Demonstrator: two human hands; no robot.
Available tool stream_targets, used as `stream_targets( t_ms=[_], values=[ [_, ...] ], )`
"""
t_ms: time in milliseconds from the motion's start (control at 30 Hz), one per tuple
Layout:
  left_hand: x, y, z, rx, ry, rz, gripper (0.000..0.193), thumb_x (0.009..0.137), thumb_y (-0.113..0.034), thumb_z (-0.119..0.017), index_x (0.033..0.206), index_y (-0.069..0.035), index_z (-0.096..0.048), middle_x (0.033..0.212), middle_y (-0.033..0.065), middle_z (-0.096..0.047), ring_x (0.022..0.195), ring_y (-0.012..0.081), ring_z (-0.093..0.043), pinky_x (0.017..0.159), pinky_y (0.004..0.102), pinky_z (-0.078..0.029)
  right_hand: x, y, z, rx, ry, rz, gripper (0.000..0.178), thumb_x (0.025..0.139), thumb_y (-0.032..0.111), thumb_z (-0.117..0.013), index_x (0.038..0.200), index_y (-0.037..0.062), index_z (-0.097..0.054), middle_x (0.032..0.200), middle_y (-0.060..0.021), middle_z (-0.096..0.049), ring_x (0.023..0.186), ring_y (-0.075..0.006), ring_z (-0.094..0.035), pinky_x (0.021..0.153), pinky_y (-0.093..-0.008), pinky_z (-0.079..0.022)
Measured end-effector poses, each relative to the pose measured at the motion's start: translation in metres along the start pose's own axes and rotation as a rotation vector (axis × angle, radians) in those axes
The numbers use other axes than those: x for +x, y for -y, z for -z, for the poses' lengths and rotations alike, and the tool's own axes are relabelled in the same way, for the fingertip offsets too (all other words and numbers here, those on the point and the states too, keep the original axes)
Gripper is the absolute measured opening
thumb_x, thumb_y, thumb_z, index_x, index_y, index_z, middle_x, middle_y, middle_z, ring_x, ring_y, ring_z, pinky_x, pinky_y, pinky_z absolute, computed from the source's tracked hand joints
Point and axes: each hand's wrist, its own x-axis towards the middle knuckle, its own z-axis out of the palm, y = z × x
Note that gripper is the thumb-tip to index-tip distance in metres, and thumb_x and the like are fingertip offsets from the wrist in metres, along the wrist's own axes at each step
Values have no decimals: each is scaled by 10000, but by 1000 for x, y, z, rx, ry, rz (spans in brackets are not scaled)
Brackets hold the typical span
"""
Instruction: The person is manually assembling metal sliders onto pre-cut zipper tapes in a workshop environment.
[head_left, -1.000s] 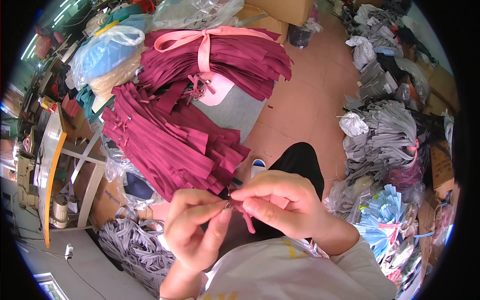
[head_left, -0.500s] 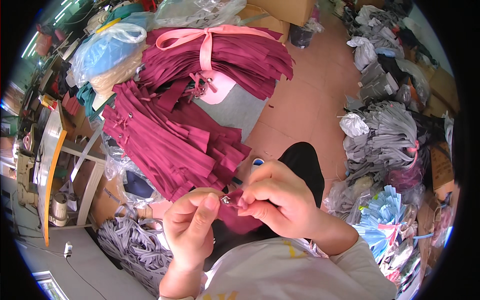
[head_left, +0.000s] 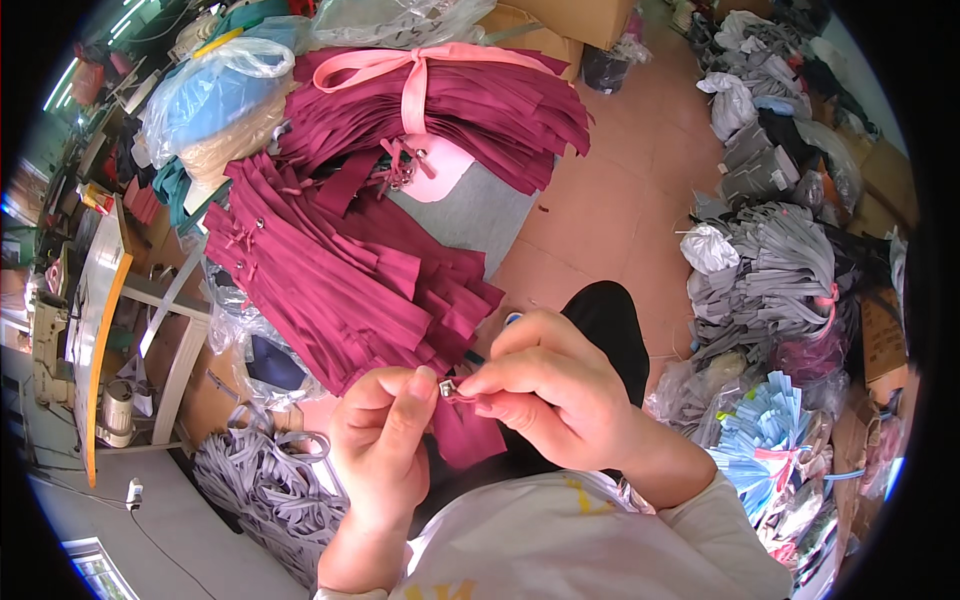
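Slightly closer to the small metal fitting (head_left: pixel 446 387) than half a second earlier are the fingertips of the right hand (head_left: pixel 570 400); the maroon strip (head_left: pixel 468 437), blurred then, now shows more sharply below them. Thumb and forefinger of the left hand (head_left: pixel 385 440) are closed in a pinch at the fitting's left edge; those of the right hand appear to be gripping the thin pink tab (head_left: pixel 463 399) just beside it. Both pieces lie between the two hands, in front of the white shirt (head_left: pixel 520 540), with the strip hanging below the fitting. How the tab meets the fitting is too small to make out. Step in hand, as judged from this posture: fine handling of the fitting and tab, with the left hand probably steadying and the right adjusting. From here, the next move would call for a firm left pinch and a small, controlled motion of the right fingertips, with the tab kept untwisted. Beyond the hands lies a loose maroon bundle (head_left: pixel 330 270); farther off, a second maroon bundle (head_left: pixel 500 105) bears a pink tie (head_left: pixel 413 95), near a grey panel (head_left: pixel 465 220).
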Motion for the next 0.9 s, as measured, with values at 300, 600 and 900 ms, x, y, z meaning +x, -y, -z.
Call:
stream_targets(
  t_ms=[300,600,900],
  values=[
    [4,13,-2,99,-46,-159,38,949,-14,-633,936,18,-650,795,0,-635,711,38,-511,650,189,-402,-3,-3,0,-112,120,44,219,775,26,-750,958,54,-633,908,-68,-561,804,-260,-541,701,-366,-428],
    [8,12,6,-92,-89,-83,126,978,-104,-591,964,11,-639,800,-2,-621,697,51,-536,642,201,-432,-9,-7,2,31,164,-28,183,822,28,-726,970,56,-624,908,-66,-575,829,-251,-551,751,-351,-428],
    [2,0,3,-105,59,-18,408,988,-233,-447,1092,135,-590,977,213,-674,852,282,-684,808,345,-544,-8,-4,3,173,38,-106,98,890,6,-677,935,-23,-595,867,-97,-629,784,-218,-615,681,-304,-487]
  ],
)
